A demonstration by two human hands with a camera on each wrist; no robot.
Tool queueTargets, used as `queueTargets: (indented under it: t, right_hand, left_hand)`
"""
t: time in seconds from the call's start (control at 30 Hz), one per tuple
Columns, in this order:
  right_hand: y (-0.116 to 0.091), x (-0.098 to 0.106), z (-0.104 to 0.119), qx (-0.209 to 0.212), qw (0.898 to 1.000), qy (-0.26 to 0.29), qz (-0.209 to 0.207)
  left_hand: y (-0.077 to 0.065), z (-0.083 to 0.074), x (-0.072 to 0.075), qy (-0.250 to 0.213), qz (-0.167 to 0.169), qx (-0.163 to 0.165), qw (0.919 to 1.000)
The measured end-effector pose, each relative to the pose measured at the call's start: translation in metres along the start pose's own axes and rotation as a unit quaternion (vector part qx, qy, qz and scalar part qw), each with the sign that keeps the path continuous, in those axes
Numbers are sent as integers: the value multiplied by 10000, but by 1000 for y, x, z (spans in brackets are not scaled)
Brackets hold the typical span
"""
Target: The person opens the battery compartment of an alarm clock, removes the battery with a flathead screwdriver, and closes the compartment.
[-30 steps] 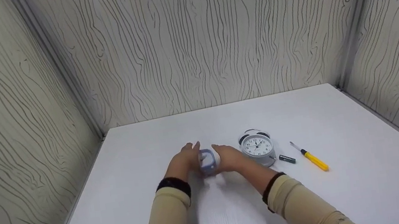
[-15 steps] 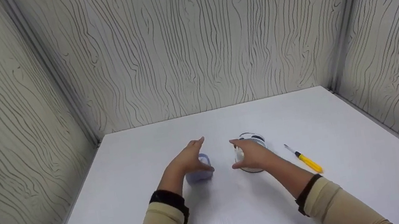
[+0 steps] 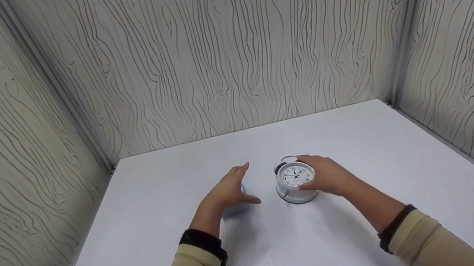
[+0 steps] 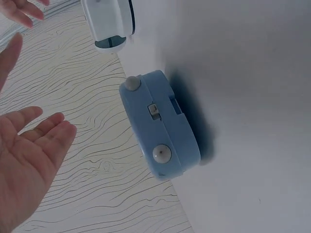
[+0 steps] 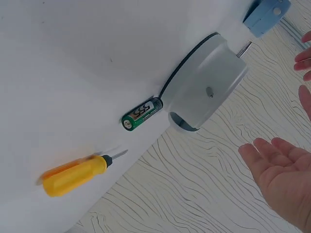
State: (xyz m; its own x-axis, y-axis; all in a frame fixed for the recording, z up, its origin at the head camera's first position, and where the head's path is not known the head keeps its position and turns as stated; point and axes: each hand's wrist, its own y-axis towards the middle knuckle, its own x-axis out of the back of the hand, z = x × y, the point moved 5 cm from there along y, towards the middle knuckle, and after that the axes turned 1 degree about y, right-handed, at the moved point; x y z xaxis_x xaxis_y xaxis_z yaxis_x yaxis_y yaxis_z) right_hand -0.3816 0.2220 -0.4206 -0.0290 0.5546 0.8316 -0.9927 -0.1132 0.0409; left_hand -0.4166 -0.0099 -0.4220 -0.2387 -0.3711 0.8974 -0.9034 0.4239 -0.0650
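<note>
A small blue clock (image 4: pixel 160 124) rests on the white table, a side with two round knobs showing in the left wrist view. My left hand (image 3: pixel 226 190) hovers over it, thumb and fingers spread, hiding most of it from the head camera. To its right a white twin-bell alarm clock (image 3: pixel 295 176) lies face up. Beside and above that clock is my right hand (image 3: pixel 324 174), fingers extended and thumb overlapping the dial's lower edge in the head view. From the right wrist, a gap shows between these fingers (image 5: pixel 272 158) and the white casing.
A green AA battery (image 5: pixel 142 112) lies close against the white clock. Farther right is a yellow-handled screwdriver (image 5: pixel 77 174). Both are hidden from the head camera behind my right hand and forearm. Wood-grain panels (image 3: pixel 216 52) wall in the table (image 3: pixel 168 170) at the back and sides.
Both hands were around the blue clock; it was put down slightly left and let go. My right hand moved right, across the white clock to its right side. My left hand stayed above the blue one.
</note>
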Motion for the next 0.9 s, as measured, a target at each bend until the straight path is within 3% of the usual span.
queueTargets:
  t: [0.37, 0.6, 0.77, 0.9]
  right_hand:
    - [14, 1, -28, -492, 9987, -48, 81]
    - [24, -10, -55, -983, 9948, 165, 188]
    - [31, -20, -62, -1013, 9944, 216, 193]
    - [36, -26, -63, -1014, 9944, 244, 175]
  left_hand:
    - [27, -19, -17, 169, 260, 82, 9995]
    - [48, -29, -42, 110, 593, 150, 9981]
    - [62, -36, -60, 156, 674, 100, 9976]
    - [69, -40, -75, 292, 714, 295, 9966]
